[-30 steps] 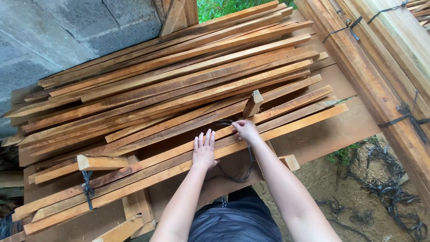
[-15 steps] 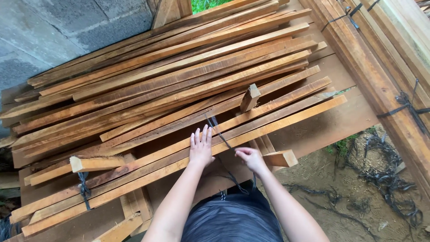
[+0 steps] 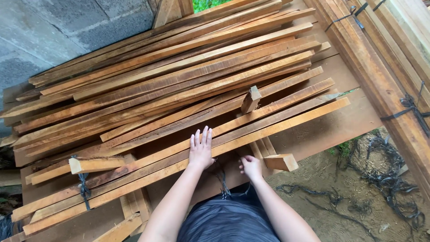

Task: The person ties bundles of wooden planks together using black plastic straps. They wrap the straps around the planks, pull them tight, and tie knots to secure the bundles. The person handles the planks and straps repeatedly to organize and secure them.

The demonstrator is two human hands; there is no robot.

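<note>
The left hand [image 3: 200, 151] lies flat, fingers spread, on the long orange-brown wooden slats [image 3: 179, 157] at the near edge of the stack. The right hand [image 3: 251, 167], loosely curled, grips a thin black strap [image 3: 224, 183] just below them.

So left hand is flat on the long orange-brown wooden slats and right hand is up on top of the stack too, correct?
Not quite. In the head view the left hand lies flat on the long orange-brown wooden slats, but the right hand is below the stack's near edge, by a black strap.
</note>
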